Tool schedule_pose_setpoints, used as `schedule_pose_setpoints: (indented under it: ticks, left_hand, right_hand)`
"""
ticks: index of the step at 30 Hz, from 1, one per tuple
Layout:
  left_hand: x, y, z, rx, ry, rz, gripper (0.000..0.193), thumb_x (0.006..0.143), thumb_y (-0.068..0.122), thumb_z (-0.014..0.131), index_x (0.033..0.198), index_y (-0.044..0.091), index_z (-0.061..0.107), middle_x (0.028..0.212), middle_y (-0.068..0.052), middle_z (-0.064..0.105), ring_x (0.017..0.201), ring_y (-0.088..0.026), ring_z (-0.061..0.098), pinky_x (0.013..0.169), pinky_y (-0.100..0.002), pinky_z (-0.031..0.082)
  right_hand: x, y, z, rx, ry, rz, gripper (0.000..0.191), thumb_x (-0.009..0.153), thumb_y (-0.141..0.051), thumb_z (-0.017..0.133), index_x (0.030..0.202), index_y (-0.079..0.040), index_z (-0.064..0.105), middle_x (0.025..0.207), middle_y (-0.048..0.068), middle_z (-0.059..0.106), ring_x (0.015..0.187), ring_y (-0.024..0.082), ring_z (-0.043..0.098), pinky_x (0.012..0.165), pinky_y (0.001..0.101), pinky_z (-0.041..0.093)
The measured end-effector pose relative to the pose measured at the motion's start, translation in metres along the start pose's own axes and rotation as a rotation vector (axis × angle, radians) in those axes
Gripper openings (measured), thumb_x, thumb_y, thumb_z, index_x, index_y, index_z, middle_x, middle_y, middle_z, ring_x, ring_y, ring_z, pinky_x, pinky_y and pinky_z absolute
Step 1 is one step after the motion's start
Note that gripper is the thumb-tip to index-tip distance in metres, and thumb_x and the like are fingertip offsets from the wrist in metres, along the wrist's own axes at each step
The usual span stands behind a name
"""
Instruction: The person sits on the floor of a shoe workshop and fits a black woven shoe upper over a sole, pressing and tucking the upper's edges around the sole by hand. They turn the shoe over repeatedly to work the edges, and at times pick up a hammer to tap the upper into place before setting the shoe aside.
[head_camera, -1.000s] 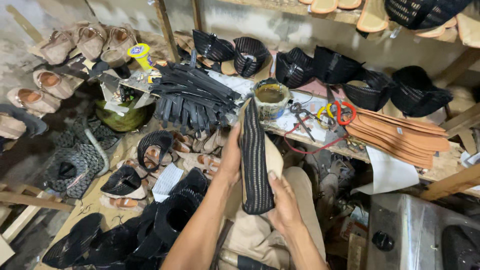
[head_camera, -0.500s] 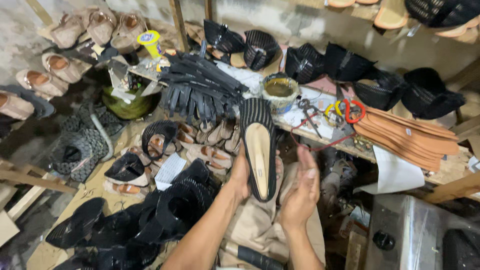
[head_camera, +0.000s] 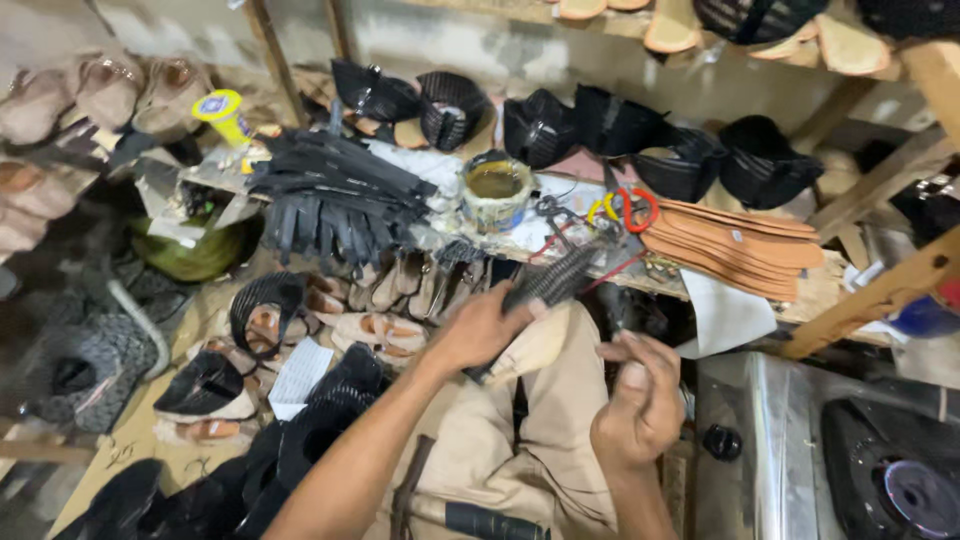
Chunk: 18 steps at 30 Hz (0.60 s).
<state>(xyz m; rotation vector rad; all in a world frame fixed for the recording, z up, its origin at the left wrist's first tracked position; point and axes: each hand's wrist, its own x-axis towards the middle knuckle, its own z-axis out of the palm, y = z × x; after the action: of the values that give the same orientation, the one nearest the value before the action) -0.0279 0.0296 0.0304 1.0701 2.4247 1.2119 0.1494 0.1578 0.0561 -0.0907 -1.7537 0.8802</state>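
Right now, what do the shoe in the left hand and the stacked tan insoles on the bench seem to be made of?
Shoe: black woven upper, likely synthetic or leather strips, matte; pale smooth sole. Tan insoles: thin flat sheets, probably leather or fibreboard, judging by the dull brown surface.

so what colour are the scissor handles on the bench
One red, one yellow: the scissors lie beside the stack of tan insoles, seen in the head view.

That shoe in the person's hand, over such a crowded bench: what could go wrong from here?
The left hand alone grips the black woven shoe; the right hand is off it, so it might slip. The open glue tin stands close ahead, so a swing could tip it. The scissors lie nearby, a possible snag.
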Motion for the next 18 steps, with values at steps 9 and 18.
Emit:
schedule_pose_setpoints:
  ticks: [9,18]
  left_hand:
    - [-0.012,0.002,0.007,0.641,-0.169,0.308,0.096,0.076,0.072,0.068,0.139,0.002,0.052,0.119,-0.017,0.062,0.117,-0.034,0.056,0.100,-0.051,0.040]
    - [-0.009,-0.004,0.012,0.594,-0.258,0.305,0.083,0.088,0.055,0.068,0.148,0.003,0.043,0.125,-0.014,0.059,0.119,-0.032,0.053,0.103,-0.056,0.035]
  right_hand:
    - [-0.008,0.040,-0.007,-0.194,-0.570,0.047,0.021,0.095,-0.005,0.068,0.116,-0.004,0.071,0.115,0.014,0.067,0.110,0.034,0.061,0.097,0.0395,0.049]
    - [-0.034,0.032,0.007,-0.292,-0.463,0.076,0.016,0.083,-0.011,0.079,0.097,-0.005,0.074,0.102,0.010,0.067,0.103,0.032,0.059,0.092,0.0400,0.046]
